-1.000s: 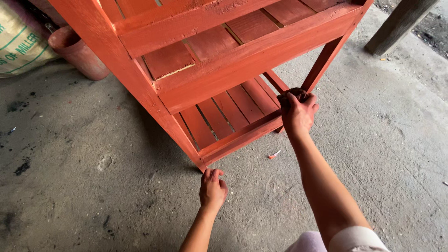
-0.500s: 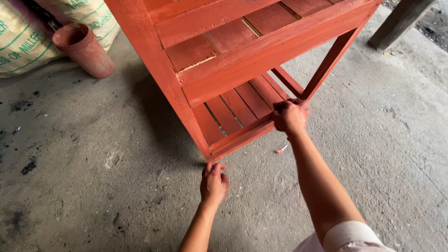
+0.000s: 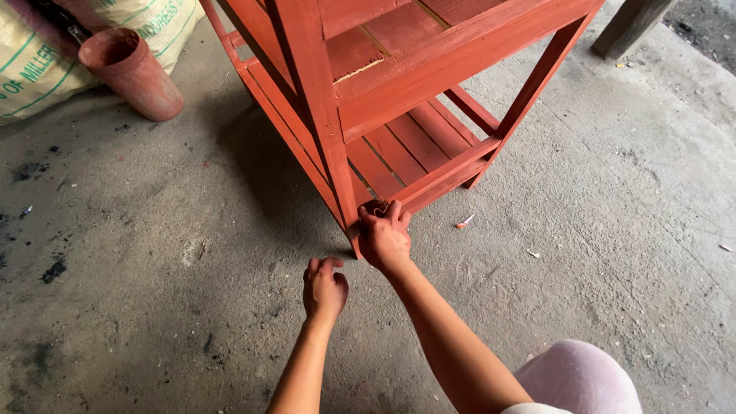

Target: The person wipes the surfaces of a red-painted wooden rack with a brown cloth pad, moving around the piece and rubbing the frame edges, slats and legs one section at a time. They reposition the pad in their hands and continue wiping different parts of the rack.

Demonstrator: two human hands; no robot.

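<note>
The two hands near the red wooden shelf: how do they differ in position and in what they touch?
The right hand is farther forward, at the foot of the red wooden shelf, fingers curled on its bottom corner; the left hand is nearer the person and touches no wood. The right hand sits higher in the picture; the left hand hangs loosely curled over the concrete floor. Both are bare and seen from the back.

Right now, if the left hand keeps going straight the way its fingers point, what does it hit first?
Probably the foot of the red wooden shelf's front corner leg, just beyond the left hand. Only bare concrete floor shows between them. Depth is hard to judge from one view.
</note>
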